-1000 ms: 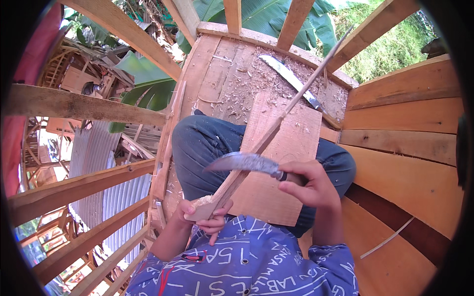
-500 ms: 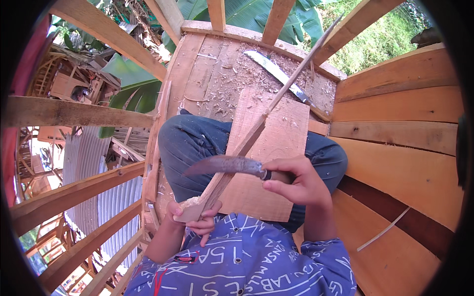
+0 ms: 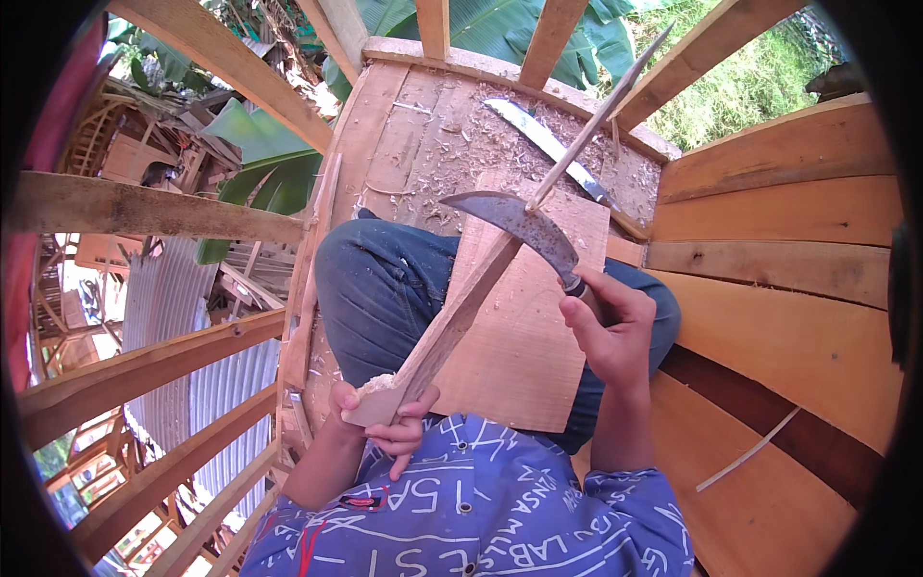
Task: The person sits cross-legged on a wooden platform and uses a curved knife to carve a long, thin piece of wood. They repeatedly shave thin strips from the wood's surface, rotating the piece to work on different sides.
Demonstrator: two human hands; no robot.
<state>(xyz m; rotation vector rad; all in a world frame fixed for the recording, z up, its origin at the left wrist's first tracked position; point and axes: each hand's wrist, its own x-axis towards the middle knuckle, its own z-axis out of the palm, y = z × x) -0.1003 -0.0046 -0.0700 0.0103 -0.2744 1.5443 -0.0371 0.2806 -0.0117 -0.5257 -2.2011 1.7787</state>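
My left hand (image 3: 397,430) is closed around the thick near end of a long wooden stick (image 3: 452,332), close to my shirt. The stick slants away to the far right and thins to a point beyond the floor's edge. In my right hand (image 3: 615,327) is the handle of a knife with a curved, dark, rust-flecked blade (image 3: 538,234). Its blade lies across the stick about midway along, tip toward the left. Beneath them a flat wooden board (image 3: 524,356) rests over my lap. The stick's held end has a rough, pale cut face.
A machete (image 3: 546,144) with a pale blade lies on the plank floor (image 3: 380,135) beyond the board, among wood shavings (image 3: 461,125). Slatted wooden railings (image 3: 159,212) stand at left and far side; a plank wall (image 3: 769,260) rises on the right, near a thin strip (image 3: 748,450).
My right hand has moved the curved knife away from me and rightward along the stick, from near its thick end to about midway. My left hand keeps its hold.
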